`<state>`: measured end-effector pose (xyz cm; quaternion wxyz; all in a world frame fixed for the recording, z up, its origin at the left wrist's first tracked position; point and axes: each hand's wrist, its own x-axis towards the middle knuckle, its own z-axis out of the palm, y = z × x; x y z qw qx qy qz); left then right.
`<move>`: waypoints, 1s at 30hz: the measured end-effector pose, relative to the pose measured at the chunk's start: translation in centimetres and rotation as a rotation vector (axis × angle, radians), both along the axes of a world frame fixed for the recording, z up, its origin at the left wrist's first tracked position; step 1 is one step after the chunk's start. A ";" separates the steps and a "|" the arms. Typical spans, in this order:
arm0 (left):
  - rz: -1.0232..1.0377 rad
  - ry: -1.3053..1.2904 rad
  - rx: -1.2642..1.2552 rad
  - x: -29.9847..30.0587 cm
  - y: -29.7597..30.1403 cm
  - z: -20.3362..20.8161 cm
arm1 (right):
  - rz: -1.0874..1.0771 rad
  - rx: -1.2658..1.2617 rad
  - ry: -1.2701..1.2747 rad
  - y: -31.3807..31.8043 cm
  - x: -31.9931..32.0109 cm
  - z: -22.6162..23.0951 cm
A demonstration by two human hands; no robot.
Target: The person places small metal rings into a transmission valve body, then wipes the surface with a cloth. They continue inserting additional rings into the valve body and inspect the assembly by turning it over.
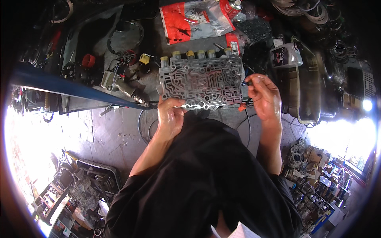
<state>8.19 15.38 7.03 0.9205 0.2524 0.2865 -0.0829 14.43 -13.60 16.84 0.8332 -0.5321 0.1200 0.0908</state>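
A grey metal transmission valve body (201, 81), its face cut with winding channels, lies on the bench in front of me. Yellow-capped solenoids (190, 54) line its far edge. My left hand (170, 113) grips the near left corner, fingers closed with the thumb on top. Just off the right edge, my right hand (263, 95) is raised with its fingertips pinched together. A small dark piece (249, 83) shows at those fingertips; what it is, I cannot make out. Below that hand lies a small orange part (242, 107), close to the valve body's near right corner.
Behind the valve body lies a red and clear plastic bag (196, 22) with a spray can (233, 8). A grey bottle (286, 55) and a large metal pan (309, 85) stand right. Left are an air tool (127, 89), a red ring (88, 60) and a slanting blue bar (79, 88).
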 end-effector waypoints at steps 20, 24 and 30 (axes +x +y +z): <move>0.144 -0.348 0.106 0.9 -0.5 4.8 | 0.127 -0.881 -0.659 7.8 -4.6 2.0; 0.157 -0.352 0.127 1.1 -0.4 4.9 | 0.148 -0.868 -0.702 7.9 -4.6 2.0; 0.126 -0.291 0.005 0.8 0.3 2.9 | 0.075 -0.781 -0.586 8.0 -4.3 2.6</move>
